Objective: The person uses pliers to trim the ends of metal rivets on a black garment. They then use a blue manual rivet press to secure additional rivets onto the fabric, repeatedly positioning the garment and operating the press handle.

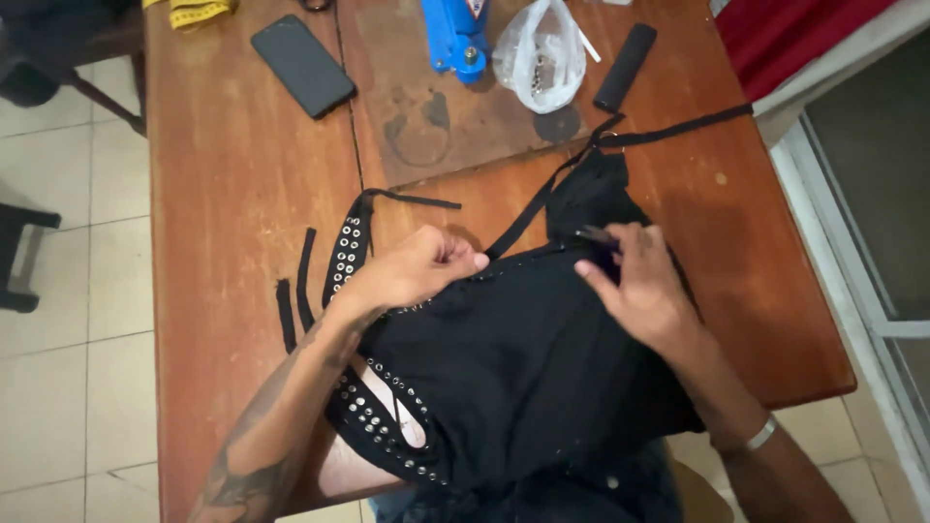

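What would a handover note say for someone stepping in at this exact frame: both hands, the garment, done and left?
Left hand: fingers pinched on the upper edge of the black garment.
Right hand: grips the same edge near the strap, holding a small dark tool.
Garment lies on the wooden table; eyelet strips already carry metal eyelets.
Blue press and plastic bag sit beyond.
Left: upper edge still in hand.

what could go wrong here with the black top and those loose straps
1. The right hand grips a small dark tool at the black garment beside the left hand; a slip might nick fabric or fingers.
2. The long strap runs toward the table edge and could snag or drag.
3. Cut strips lie close to the left edge and may slide off.
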